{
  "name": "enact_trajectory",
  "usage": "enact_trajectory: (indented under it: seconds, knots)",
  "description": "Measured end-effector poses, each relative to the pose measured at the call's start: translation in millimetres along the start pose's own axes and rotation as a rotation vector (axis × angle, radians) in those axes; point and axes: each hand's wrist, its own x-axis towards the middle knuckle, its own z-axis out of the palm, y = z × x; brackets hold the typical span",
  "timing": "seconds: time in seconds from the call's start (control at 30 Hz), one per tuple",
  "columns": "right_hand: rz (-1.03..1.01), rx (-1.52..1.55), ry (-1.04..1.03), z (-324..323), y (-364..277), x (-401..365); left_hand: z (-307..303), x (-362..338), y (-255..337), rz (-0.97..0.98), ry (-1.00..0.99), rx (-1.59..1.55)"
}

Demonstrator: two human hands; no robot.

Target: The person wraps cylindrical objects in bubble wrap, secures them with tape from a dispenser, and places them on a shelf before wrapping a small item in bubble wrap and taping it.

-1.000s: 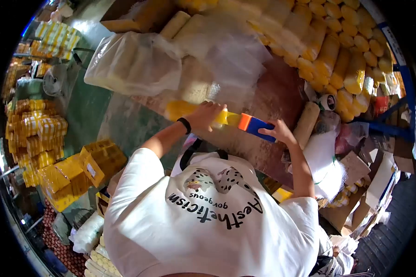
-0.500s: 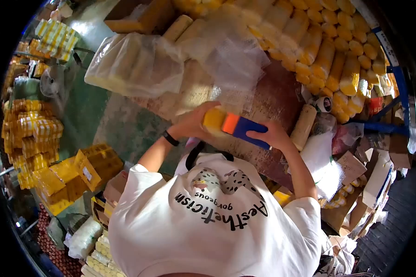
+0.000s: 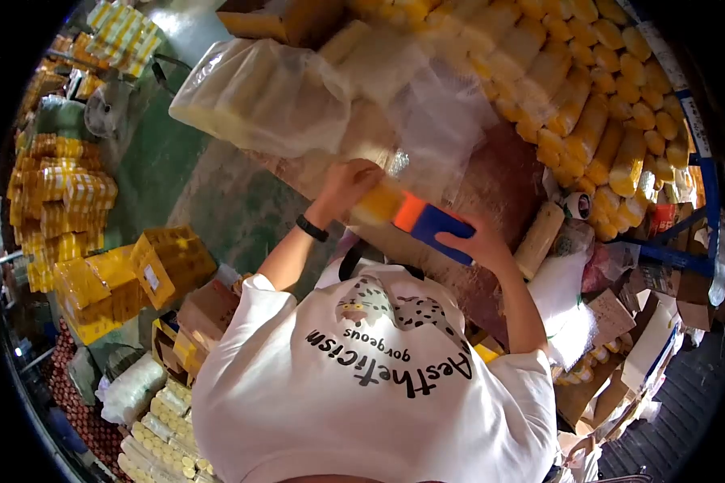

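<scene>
My right hand (image 3: pixel 477 240) is wrapped round the blue and orange body of a tape dispenser (image 3: pixel 437 229), held in front of my chest. A yellow, blurred tape roll (image 3: pixel 379 203) sits at its left end. At the roll's upper left edge my left hand (image 3: pixel 348 190) is closed, its fingers pinched on the packing tape; the tape's loose end is too blurred to make out. A black band (image 3: pixel 311 229) circles my left wrist. Beyond the hands lies crumpled clear plastic wrap (image 3: pixel 435 121) over a worn board.
Wrapped yellow bundles (image 3: pixel 572 113) are piled at the back right. A large clear bag (image 3: pixel 258 101) and an open cardboard box (image 3: pixel 286 20) lie ahead. Yellow-taped cartons (image 3: pixel 109 282) stand at left. A blue metal frame (image 3: pixel 673 251) and a pale roll (image 3: pixel 540 237) are at right.
My left hand has turned and shifted up the tape roll, its fingers now curled at the upper edge. The dispenser has moved slightly right and tilted a little. The view has shifted.
</scene>
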Motion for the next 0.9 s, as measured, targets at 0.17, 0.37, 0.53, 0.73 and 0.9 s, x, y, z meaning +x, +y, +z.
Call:
enact_trajectory:
  seconds: [0.17, 0.37, 0.53, 0.73, 0.9]
  knots:
    - [0.104, 0.018, 0.006, -4, 52, -15, -18, -3, -17, -0.057, 0.007, -0.149]
    - [0.088, 0.018, -0.042, 52, 79, 38, -24, -3, -18, -0.036, 0.018, 0.083]
    - [0.026, -0.097, -0.056, 62, 30, 57, -44, -27, -9, 0.019, 0.116, 0.328]
    - [-0.057, -0.176, -0.078, 112, 1, 88, -60, -51, -88, -0.097, 0.341, 0.239]
    - [-0.055, -0.392, -0.123, 139, -50, 120, -75, -62, -155, -0.324, 0.417, -0.264]
